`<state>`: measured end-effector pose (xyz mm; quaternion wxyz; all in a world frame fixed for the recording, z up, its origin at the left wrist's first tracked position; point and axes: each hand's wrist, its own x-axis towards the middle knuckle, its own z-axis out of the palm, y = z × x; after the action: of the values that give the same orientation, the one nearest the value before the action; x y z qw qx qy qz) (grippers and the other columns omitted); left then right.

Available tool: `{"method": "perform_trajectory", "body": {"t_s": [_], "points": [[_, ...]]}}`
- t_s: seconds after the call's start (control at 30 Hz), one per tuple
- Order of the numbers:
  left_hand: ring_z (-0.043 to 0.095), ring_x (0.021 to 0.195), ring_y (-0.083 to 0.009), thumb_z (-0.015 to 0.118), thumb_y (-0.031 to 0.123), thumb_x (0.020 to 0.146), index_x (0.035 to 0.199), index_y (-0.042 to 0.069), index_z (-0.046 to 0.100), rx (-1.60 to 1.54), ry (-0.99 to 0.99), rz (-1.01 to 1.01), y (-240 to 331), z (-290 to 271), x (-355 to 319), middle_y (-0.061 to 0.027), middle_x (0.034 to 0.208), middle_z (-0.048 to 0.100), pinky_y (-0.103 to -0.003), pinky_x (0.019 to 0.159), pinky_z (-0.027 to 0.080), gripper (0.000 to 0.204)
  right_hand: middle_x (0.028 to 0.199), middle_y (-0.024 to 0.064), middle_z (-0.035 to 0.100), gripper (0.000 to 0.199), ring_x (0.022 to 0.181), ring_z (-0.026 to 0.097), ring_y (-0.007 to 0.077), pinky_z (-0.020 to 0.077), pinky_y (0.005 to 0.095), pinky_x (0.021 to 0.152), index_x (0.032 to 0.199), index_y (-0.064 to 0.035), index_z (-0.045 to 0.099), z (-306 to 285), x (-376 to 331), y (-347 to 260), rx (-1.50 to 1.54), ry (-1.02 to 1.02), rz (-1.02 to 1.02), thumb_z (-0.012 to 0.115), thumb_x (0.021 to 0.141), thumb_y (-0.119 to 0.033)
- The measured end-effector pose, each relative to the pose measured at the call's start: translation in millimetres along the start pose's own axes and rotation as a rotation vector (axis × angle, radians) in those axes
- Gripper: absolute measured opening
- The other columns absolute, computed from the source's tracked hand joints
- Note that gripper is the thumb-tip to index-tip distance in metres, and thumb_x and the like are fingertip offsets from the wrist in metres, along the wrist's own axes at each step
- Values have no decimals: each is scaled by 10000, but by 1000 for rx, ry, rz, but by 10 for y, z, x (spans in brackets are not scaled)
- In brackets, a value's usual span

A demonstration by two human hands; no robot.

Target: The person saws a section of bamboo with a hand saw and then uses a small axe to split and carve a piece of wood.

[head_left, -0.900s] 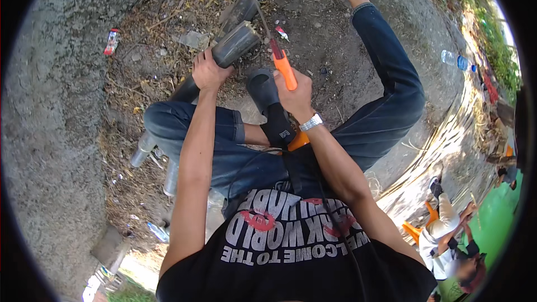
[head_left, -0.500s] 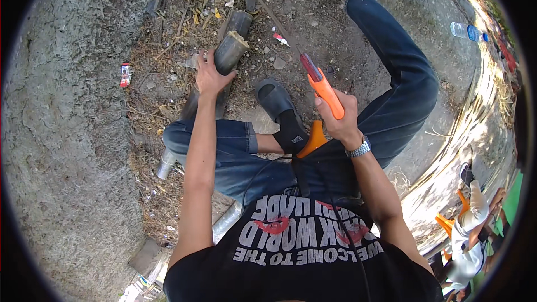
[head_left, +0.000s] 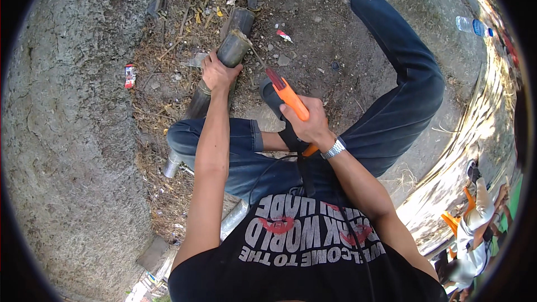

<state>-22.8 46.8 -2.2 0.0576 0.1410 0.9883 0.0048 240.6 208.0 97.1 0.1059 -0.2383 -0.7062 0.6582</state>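
My left hand [head_left: 217, 72] grips a thick dark bamboo pole [head_left: 229, 53] near its cut end, which lies on the dirt ground and runs back under my left knee. My right hand [head_left: 309, 123] is shut on the orange handle of a hand saw [head_left: 288, 94]. The saw is raised a little to the right of the pole's end, and its blade points up toward that end. A silver watch [head_left: 334, 148] sits on my right wrist. My black shoe [head_left: 274, 100] rests beneath the saw.
A second short bamboo piece [head_left: 240, 19] lies past the pole's end among dry leaves. A concrete slab [head_left: 67, 134] borders the left. A plastic bottle [head_left: 472, 25] lies at far right. Another person [head_left: 470, 229] crouches at lower right.
My right hand has drawn the saw back and to the right, off the pole's end, then brought it closer again. My left hand has kept hold of the pole.
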Motion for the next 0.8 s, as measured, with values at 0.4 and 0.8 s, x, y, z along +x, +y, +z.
{"method": "perform_trajectory", "body": {"t_s": [0.4, 0.8], "points": [[708, 1144, -365, 938, 519, 564, 1339, 99, 633, -100, -173, 70, -11, -239, 186, -182, 1208, 741, -475, 1001, 570, 933, 614, 179, 589, 329, 547, 587, 344, 469, 437, 585, 789, 13, 666, 269, 695, 532, -84, -72, 2, 746, 891, -289], [706, 1173, -263, 1017, 341, 510, 1388, -39, 661, -791, -592, 129, -532, -277, -46, -153, 1272, 742, -337, 1070, 507, 1021, 565, 49, 524, 274, 505, 514, 148, 391, 353, 519, 853, 14, 689, -863, 127, 164, 38, 2, 18, 734, 928, -246]]}}
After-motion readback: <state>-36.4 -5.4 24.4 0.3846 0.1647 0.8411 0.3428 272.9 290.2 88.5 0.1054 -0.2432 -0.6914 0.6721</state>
